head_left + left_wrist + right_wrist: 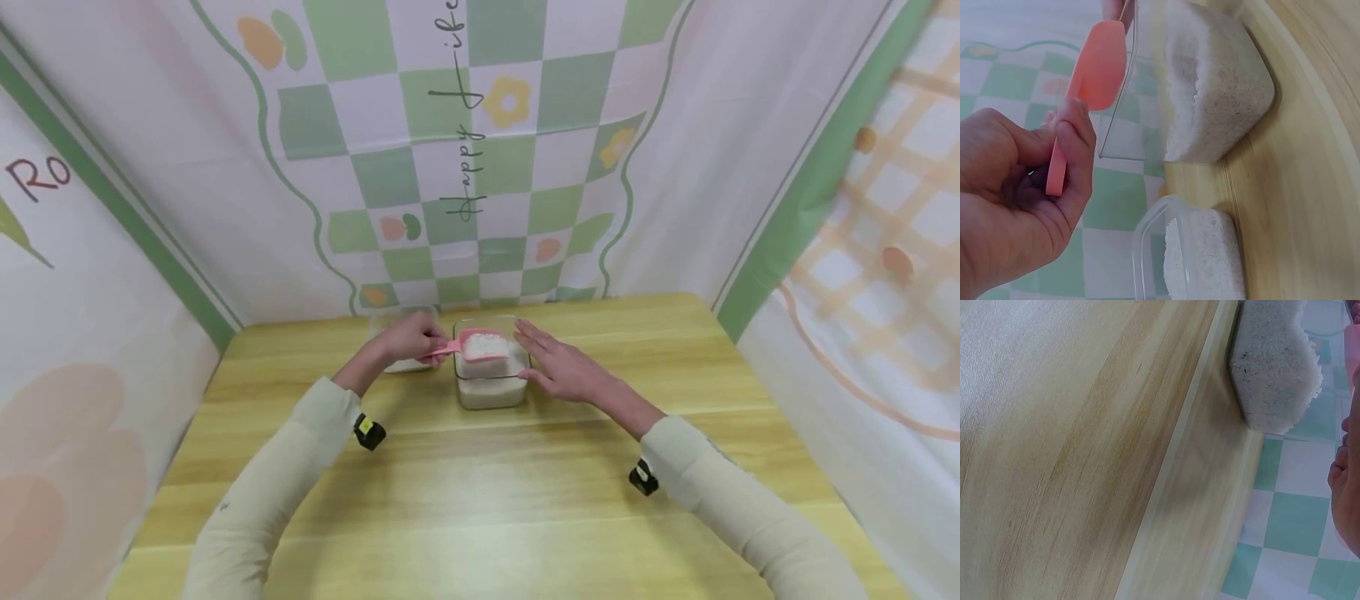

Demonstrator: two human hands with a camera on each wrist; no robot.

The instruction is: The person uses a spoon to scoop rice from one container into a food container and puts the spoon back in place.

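The surface (pixel 525 500) is pale wood with a straight lengthwise grain and a smooth, faintly satin finish that takes a soft sheen near its far edge. On it the clear container (pixel 491 392) and the smaller clear tub (pixel 1147 250) to its left are thin glossy transparent plastic, each filled with white rice (pixel 1210 81) that looks matt, fine-grained and rough, while the pink scoop (pixel 1094 69) is smooth opaque plastic with a dull satin skin. The backdrop (pixel 480 167) behind is printed cloth, matt and lightly creased, and the sleeves (pixel 255 500) are soft, matt cream knit.
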